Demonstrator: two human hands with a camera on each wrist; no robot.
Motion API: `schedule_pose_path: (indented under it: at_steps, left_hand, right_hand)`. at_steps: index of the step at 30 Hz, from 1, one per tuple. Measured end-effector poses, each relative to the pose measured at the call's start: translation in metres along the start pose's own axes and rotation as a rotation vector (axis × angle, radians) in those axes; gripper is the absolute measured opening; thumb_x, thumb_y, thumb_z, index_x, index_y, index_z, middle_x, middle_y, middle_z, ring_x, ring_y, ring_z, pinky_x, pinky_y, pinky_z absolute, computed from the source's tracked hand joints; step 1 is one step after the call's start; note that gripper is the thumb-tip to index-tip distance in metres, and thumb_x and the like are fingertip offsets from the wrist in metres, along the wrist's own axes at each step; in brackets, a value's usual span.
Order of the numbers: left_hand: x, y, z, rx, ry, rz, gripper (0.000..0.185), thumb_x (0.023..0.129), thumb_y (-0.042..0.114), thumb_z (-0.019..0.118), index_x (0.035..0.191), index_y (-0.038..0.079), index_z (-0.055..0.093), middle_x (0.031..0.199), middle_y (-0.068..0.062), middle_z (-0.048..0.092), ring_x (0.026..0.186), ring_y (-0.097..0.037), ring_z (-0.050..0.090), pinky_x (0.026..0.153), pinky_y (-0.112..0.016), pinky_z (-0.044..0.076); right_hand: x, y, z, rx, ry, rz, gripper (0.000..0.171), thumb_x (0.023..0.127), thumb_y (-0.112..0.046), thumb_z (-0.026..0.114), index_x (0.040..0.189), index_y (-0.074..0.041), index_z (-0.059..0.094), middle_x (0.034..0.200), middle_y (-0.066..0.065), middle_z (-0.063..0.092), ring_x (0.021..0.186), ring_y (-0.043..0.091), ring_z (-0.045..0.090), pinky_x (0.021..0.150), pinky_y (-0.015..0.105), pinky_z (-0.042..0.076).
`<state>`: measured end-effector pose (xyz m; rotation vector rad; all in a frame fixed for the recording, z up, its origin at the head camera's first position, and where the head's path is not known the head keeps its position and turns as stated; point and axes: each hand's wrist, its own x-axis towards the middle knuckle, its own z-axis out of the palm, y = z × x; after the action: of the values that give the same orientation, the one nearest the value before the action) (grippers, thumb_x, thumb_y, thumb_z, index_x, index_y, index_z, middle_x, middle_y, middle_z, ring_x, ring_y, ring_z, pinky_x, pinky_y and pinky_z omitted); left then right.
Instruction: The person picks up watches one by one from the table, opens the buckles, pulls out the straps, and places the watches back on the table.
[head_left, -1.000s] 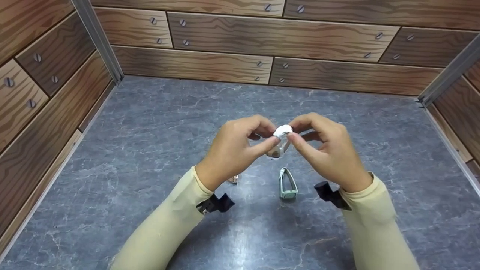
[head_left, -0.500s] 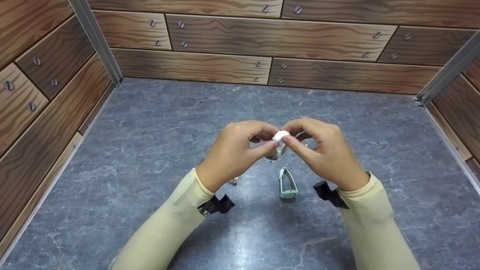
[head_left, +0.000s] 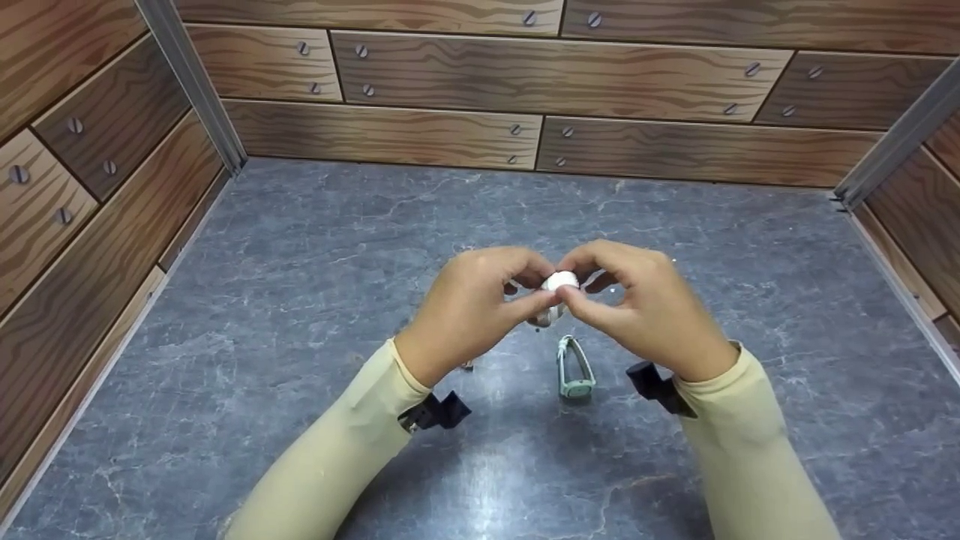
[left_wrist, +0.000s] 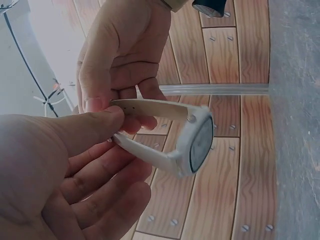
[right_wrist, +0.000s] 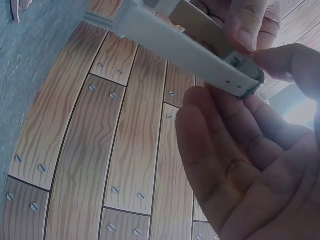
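Observation:
A white wristwatch (head_left: pixel 559 283) is held above the grey table between both hands. My left hand (head_left: pixel 525 291) pinches one strap between thumb and fingers. My right hand (head_left: pixel 594 294) pinches the other strap end. In the left wrist view the white watch (left_wrist: pixel 197 145) shows its round dark face turned sideways, with the left thumb (left_wrist: pixel 95 122) lying on the upper strap. In the right wrist view the white strap (right_wrist: pixel 170 42) runs diagonally and its buckle end (right_wrist: pixel 244 84) sits between the right thumb and fingers.
A pale green watch (head_left: pixel 575 369) lies on the grey marbled tabletop (head_left: pixel 300 300) just below the hands. A small pinkish item (head_left: pixel 466 365) peeks out beside the left wrist. Wood-pattern walls (head_left: pixel 525 82) close in the table at the back and on both sides.
Both hands have sunk a little toward the table and drawn closer together, the fingers closing more tightly round the white watch. The green watch has not moved.

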<state>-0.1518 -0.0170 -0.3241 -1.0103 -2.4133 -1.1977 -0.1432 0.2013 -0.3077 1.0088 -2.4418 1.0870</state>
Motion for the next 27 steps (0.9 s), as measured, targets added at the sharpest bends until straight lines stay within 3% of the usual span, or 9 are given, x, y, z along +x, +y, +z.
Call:
schedule_pose_path:
  at_steps: [8,13,20,24,27]
  left_hand:
    - [0.001,0.0,0.001,-0.046,-0.015,-0.033,0.016,0.095,0.029,0.075,0.104,0.016,0.079,0.089,0.01,0.077,0.073,0.002,0.07,0.078,-0.017,0.056]
    - [0.002,0.0,0.001,-0.011,0.0,-0.043,0.015,0.096,0.027,0.075,0.103,0.015,0.08,0.086,0.008,0.077,0.072,0.001,0.069,0.08,-0.018,0.056]
    - [0.002,-0.002,0.001,0.013,-0.016,-0.046,0.018,0.097,0.028,0.072,0.106,0.014,0.079,0.094,0.006,0.078,0.072,0.001,0.071,0.078,-0.019,0.057]
    - [0.001,-0.007,0.002,0.032,-0.037,-0.004,0.018,0.097,0.028,0.07,0.105,0.015,0.079,0.095,0.005,0.078,0.068,-0.001,0.071,0.078,-0.018,0.056]
    - [0.001,-0.011,0.003,0.103,-0.023,0.076,0.02,0.097,0.029,0.069,0.105,0.014,0.079,0.096,0.004,0.078,0.07,-0.002,0.071,0.081,-0.021,0.056]
  right_hand:
    - [0.0,0.003,0.002,-0.051,0.015,-0.028,0.012,0.091,-0.001,0.075,0.1,-0.009,0.073,0.095,-0.009,0.073,0.086,0.006,0.067,0.076,0.029,0.059]
    - [0.002,0.005,0.003,-0.11,0.007,-0.031,0.014,0.09,-0.003,0.075,0.102,-0.01,0.074,0.096,-0.007,0.073,0.087,0.006,0.067,0.077,0.032,0.06]
    - [0.002,0.009,0.003,-0.19,-0.005,-0.071,0.014,0.093,-0.01,0.077,0.107,-0.011,0.078,0.102,-0.004,0.077,0.089,0.009,0.07,0.079,0.033,0.06]
    - [0.001,0.011,0.002,-0.217,-0.022,-0.069,0.016,0.094,-0.016,0.078,0.11,-0.013,0.079,0.103,-0.003,0.078,0.091,0.012,0.073,0.082,0.033,0.06]
    - [0.001,0.011,0.002,-0.225,-0.034,-0.052,0.017,0.094,-0.018,0.078,0.11,-0.013,0.08,0.102,-0.002,0.079,0.091,0.012,0.074,0.082,0.033,0.061]
